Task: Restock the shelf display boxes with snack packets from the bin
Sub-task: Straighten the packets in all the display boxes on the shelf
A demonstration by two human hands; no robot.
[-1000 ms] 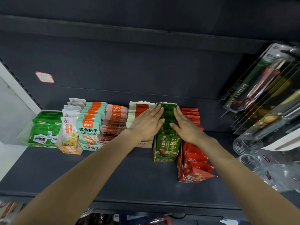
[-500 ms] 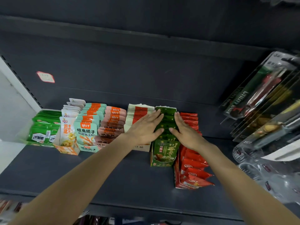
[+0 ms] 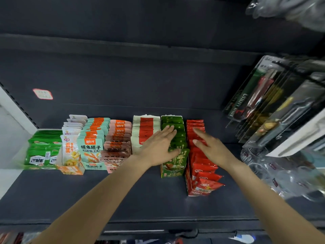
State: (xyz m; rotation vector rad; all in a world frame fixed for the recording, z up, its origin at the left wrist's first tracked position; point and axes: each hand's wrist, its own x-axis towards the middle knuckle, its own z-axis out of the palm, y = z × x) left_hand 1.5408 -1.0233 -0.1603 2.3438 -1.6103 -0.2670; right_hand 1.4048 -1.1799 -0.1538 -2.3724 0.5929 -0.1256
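- Left hand (image 3: 158,148) flat, fingers straight, pressing dark green snack packets (image 3: 173,132) inside green cardboard display box (image 3: 172,172), mid-shelf.
- Right hand (image 3: 211,148) open, fingers straight, over red foil packets (image 3: 204,171), right neighbour.
- Advisable: press evenly, square rows upright, no crushing.
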